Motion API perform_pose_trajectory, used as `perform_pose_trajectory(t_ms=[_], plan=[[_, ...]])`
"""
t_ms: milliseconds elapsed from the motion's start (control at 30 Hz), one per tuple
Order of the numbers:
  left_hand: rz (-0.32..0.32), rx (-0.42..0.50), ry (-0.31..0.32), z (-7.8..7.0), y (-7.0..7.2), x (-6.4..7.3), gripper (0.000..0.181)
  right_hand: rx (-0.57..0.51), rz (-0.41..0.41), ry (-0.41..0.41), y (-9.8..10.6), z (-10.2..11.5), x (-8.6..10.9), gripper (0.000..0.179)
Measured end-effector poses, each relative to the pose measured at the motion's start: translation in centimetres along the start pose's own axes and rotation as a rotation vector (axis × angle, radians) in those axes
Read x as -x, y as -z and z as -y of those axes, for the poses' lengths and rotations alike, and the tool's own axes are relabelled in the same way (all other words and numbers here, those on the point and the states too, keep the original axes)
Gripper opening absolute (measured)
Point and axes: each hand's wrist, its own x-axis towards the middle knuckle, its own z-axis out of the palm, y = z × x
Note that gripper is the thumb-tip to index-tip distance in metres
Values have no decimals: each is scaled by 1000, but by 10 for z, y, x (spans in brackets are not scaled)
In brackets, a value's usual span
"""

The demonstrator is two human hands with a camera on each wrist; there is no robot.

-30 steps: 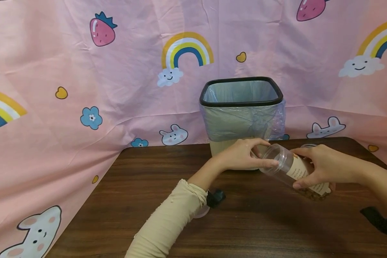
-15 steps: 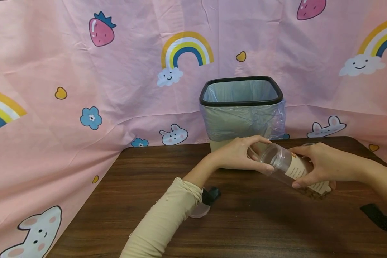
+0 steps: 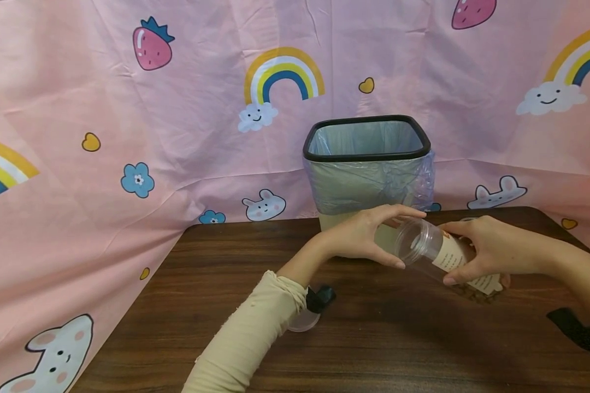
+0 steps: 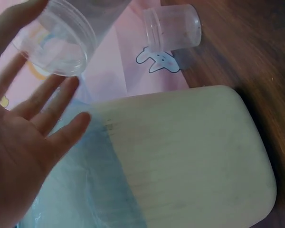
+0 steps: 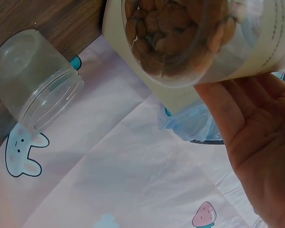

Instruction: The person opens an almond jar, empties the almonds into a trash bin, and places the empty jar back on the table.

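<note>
My right hand (image 3: pixel 501 248) grips a clear plastic jar (image 3: pixel 449 255) with a cream label, tilted so its mouth points up and left. Brown almonds (image 5: pixel 173 33) lie at its bottom in the right wrist view. No lid shows on the mouth. My left hand (image 3: pixel 359 233) is beside the jar's rim with thumb and fingers spread around it. In the left wrist view its fingers (image 4: pixel 57 102) look nearly straight; whether any of them touches the rim I cannot tell. A clear round lid (image 3: pixel 304 322) lies on the table, partly behind my left sleeve.
A bin (image 3: pixel 369 188) with a black rim and bluish liner stands behind my hands. A second clear jar (image 4: pixel 175 28) stands beside it, mostly hidden by my right hand in the head view. The wooden table (image 3: pixel 398 349) meets a patterned pink cloth (image 3: pixel 201 109) at the back.
My left thumb and fingers have spread wider around the jar's rim, and the hand has drawn slightly left. The jar in my right hand has shifted a little left, with its tilt about the same.
</note>
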Motion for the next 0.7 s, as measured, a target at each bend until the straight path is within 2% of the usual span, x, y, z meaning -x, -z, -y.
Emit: perform_pose_trajectory(t_ms=[200,300,367,400,467,633,700], plan=[[-34,-66,251,-4,-1,1,61,-9,4,10,-2,3,-1,85],[-41,-102,324,-4,-3,0,55,-26,17,-21,-2,5,-1,88],[-42,-101,345,-3,-3,0,53,-28,20,-37,-2,5,-1,89],[-41,-92,342,-3,-3,0,53,-26,17,-42,-2,5,-1,89],[-38,-67,292,-1,-3,2,59,-25,16,-48,-2,4,-1,89],[-6,4,16,3,-1,4,86,-29,21,-57,-1,4,-1,90],[2,13,-45,3,0,4,85,-2,9,-40,-2,4,-2,90]])
